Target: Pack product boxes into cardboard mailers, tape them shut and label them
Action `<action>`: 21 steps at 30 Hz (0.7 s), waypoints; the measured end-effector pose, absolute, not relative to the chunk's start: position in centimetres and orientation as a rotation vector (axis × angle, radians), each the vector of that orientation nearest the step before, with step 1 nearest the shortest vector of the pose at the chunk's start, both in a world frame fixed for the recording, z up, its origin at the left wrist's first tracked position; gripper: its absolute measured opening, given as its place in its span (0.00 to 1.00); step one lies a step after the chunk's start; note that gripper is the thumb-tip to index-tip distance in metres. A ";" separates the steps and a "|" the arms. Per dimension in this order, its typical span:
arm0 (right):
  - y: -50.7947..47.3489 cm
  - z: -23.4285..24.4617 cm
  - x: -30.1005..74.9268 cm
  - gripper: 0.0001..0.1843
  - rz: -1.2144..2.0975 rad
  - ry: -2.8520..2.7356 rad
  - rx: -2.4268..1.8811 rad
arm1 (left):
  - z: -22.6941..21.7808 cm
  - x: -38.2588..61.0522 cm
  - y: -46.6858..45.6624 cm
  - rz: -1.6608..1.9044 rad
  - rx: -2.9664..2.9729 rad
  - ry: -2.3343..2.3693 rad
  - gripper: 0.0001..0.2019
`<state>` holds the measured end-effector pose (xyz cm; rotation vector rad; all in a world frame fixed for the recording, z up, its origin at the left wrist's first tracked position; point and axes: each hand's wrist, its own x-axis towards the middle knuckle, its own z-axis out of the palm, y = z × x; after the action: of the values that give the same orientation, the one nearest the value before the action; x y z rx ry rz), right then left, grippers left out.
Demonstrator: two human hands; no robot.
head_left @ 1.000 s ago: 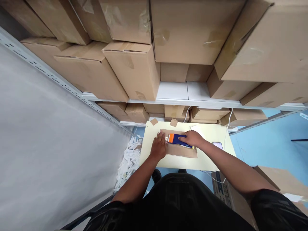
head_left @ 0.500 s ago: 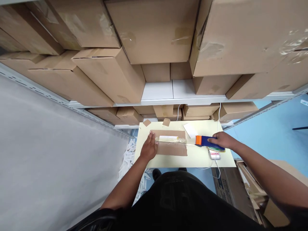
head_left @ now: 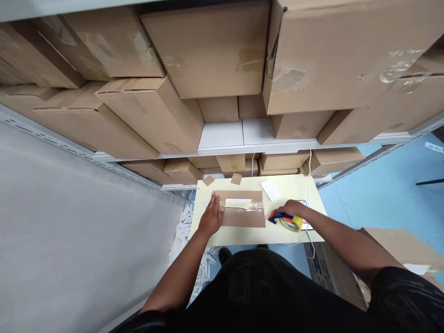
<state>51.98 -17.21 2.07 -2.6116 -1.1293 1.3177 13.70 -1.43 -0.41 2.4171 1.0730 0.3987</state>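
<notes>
My left hand lies flat with fingers stretched over the left end of a flat brown cardboard box on the pale yellow table. Clear packing tape runs along the box's middle seam, crossing a white label. To the right of the box, my right hand is closed on the handle of a blue and orange tape dispenser with a yellow-edged tape roll in it. The dispenser is apart from the box. Partly behind that hand and roll is a phone with a lit screen.
A white card and two small cardboard scraps lie toward the table's back. A white cable hangs at the right. Shelves with large cartons rise in front; a grey wall stands left. More cardboard is at lower right.
The tape strip no longer stretches from box to dispenser; it lies along the box's right side. My right hand has turned the dispenser and moved it slightly left and down. My left hand stays.
</notes>
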 end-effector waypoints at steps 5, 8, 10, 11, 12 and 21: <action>-22.6 1.2 48.4 0.29 1.277 -0.958 -2.669 | -0.7 13.5 -1.5 0.453 2.287 1.068 0.34; -24.3 0.8 46.0 0.31 1.012 -0.903 -2.675 | -1.0 13.2 -1.4 0.516 2.136 1.132 0.39; -24.3 0.3 44.9 0.28 0.732 -1.038 -2.697 | -1.2 13.2 -1.4 0.554 2.025 1.185 0.41; -23.9 0.0 44.5 0.27 0.598 -1.131 -2.722 | -1.2 13.2 -1.4 0.564 1.964 1.212 0.41; -23.3 -0.4 44.3 0.26 0.494 -1.217 -2.755 | -1.2 13.2 -1.4 0.569 1.900 1.239 0.40; -23.2 -3.6 43.0 0.30 0.405 -1.291 -2.666 | -2.1 10.6 -1.7 0.593 1.449 1.095 0.27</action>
<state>43.04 -23.19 -3.65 -2.6664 -1.2907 0.4047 10.63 -1.68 -2.06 1.4486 1.0951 0.5930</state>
